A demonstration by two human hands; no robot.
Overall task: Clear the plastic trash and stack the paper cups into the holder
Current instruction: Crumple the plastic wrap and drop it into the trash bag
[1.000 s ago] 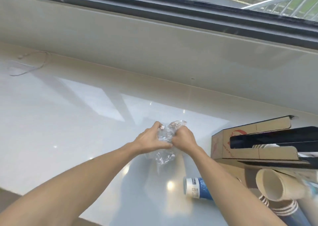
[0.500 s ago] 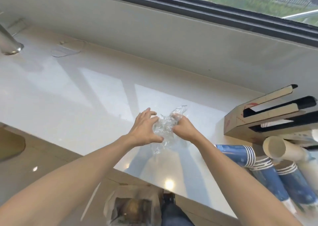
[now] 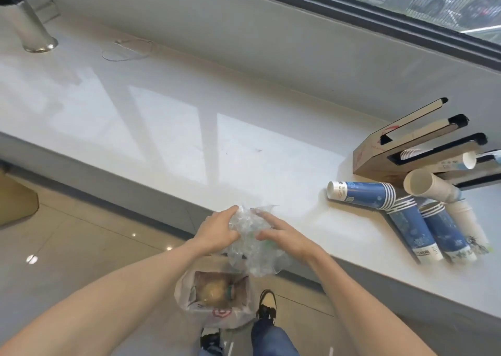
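A crumpled wad of clear plastic trash [image 3: 253, 250] hangs past the front edge of the white counter [image 3: 168, 127], above an open plastic bag [image 3: 217, 298] on the floor. My left hand [image 3: 218, 229] grips the wad's left side. My right hand [image 3: 282, 236] rests on its right side with fingers partly spread. Several blue and white paper cup stacks [image 3: 406, 214] lie on their sides at the counter's right. Behind them stands the cardboard cup holder [image 3: 379, 157] with black slots and a few cups in it.
A shiny metal cylinder [image 3: 29, 27] stands at the far left of the counter, with a clear plastic lid [image 3: 122, 51] near the back wall. My shoes and jeans [image 3: 267, 317] are beside the bag on the tiled floor. A window runs above the wall.
Both hands have pulled the plastic wad back off the counter, over its front edge and above the floor bag. The view has tilted down, showing more of the floor.
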